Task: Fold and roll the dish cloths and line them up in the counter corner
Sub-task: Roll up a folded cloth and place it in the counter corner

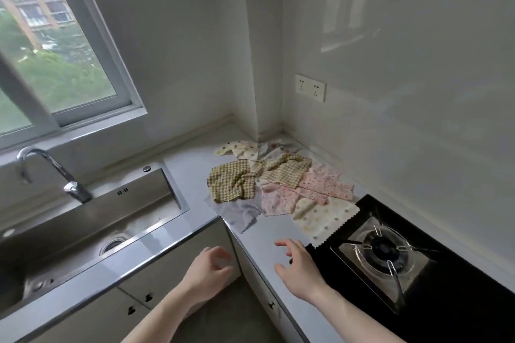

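Note:
Several dish cloths lie in a loose heap in the counter corner. A crumpled green checked cloth (232, 182) is on top at the left, a second checked one (284, 171) beside it. Pink dotted cloths (320, 185) spread to the right, a grey cloth (239, 213) hangs over the counter's inner corner, and a cream dotted cloth (324, 217) overlaps the hob's edge. Another cream cloth (239, 147) lies at the back. My left hand (210, 269) hovers in front of the cabinet, fingers loosely curled, holding nothing. My right hand (299, 266) hovers over the counter's front edge, fingers spread, short of the cloths.
A steel sink (92, 220) with a curved tap (50, 170) takes up the left counter. A black gas hob (390, 253) with a burner sits at the right. A wall socket (310, 87) is above the corner. Grey counter (267, 234) shows between cloths and hands.

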